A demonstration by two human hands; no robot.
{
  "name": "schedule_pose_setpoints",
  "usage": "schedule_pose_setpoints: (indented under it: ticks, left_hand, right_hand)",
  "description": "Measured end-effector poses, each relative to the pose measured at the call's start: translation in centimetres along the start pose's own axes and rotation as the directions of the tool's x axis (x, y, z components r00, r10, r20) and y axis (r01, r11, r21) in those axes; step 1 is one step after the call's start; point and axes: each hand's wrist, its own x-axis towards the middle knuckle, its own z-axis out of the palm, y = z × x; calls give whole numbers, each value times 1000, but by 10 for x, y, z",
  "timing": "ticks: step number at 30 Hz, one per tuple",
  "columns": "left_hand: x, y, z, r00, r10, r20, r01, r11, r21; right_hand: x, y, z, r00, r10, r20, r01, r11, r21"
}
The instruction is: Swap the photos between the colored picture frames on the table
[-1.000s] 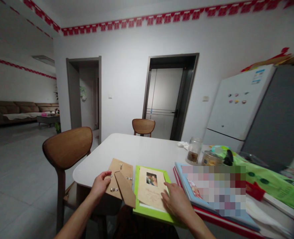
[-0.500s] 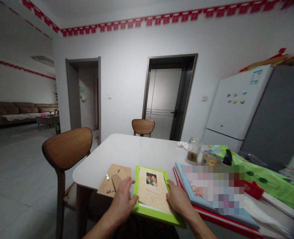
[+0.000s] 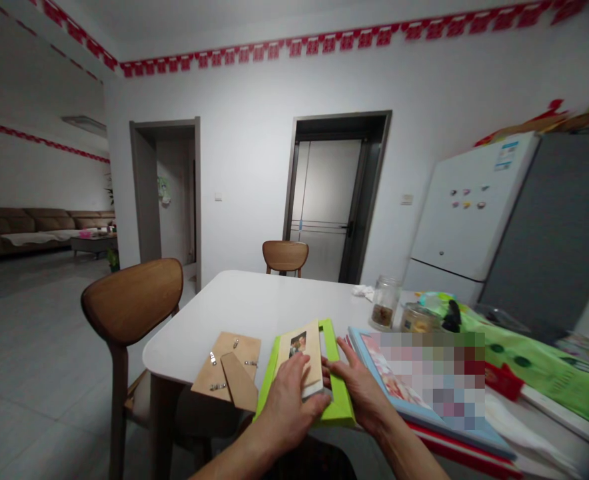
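A lime-green picture frame (image 3: 342, 393) is tilted at the table's near edge. Inside it, a cream card (image 3: 307, 338) with a small photo of two people is raised at an angle, a white layer showing beneath its lower edge. My left hand (image 3: 292, 400) is closed on the card's lower part, thumb below and fingers on top. My right hand (image 3: 359, 387) is at the frame's right side, its thumb along the edge and its fingers reaching in beside the card. Left of the frame lies a brown backing board (image 3: 227, 367) with metal clips and a stand flap.
At the right lie a light-blue frame (image 3: 399, 393) on red items, a glass jar (image 3: 385, 307), a second jar (image 3: 419, 318) and a green bag (image 3: 539, 360). Crumpled tissue (image 3: 363, 291) is near the far edge. Wooden chairs (image 3: 134, 300) stand left and behind.
My left hand has moved right from the frame's left edge onto the card. The card has lifted and tilted within the frame, and my right fingers have gone inside its right side.
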Motion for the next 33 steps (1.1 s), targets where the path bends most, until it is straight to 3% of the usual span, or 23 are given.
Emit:
schedule_pose_setpoints:
  ticks: [4, 6, 8, 10, 13, 16, 19, 23, 26, 29, 33]
  left_hand:
    - [5, 9, -6, 986, 164, -39, -162, 985, 55]
    - [6, 4, -17, 982, 130, -134, -126, 991, 37]
    - [7, -8, -32, 964, 30, -265, -37, 999, -24]
    - [5, -27, -46, 922, -97, -375, 60, 992, -110]
    - [-7, -60, -60, 853, -298, -429, 208, 947, -244]
    - [-23, -86, -61, 838, -399, -372, 271, 896, -351]
    - [-34, -98, -55, 863, -448, -233, 326, 847, -421]
    - [-38, -95, -54, 891, -440, -114, 392, 870, -300]
    - [-36, -85, -60, 910, -391, -137, 391, 920, -33]
    - [-36, -75, -66, 914, -368, -168, 399, 889, 225]
    - [-41, -66, -63, 947, -291, -136, 321, 863, 390]
  right_hand:
    - [4, 0, -4, 1000, -26, 0, 26, 985, -171]
    - [10, 3, -13, 999, -36, -10, 31, 952, -303]
    - [18, 7, -25, 999, -46, -26, 26, 865, -500]
    - [25, 13, -36, 995, -96, -38, 38, 688, -725]
    - [34, 22, -48, 969, -249, 0, 84, 326, -942]
    - [38, 33, -52, 958, -282, 58, 83, 79, -993]
    - [37, 42, -52, 967, -234, 98, 87, -61, -994]
    - [35, 49, -53, 965, -226, 132, 98, -156, -983]
    - [34, 50, -52, 968, -212, 132, 92, -191, -977]
    - [32, 50, -50, 970, -203, 133, 92, -199, -976]
    - [28, 52, -47, 961, -240, 135, 92, -181, -979]
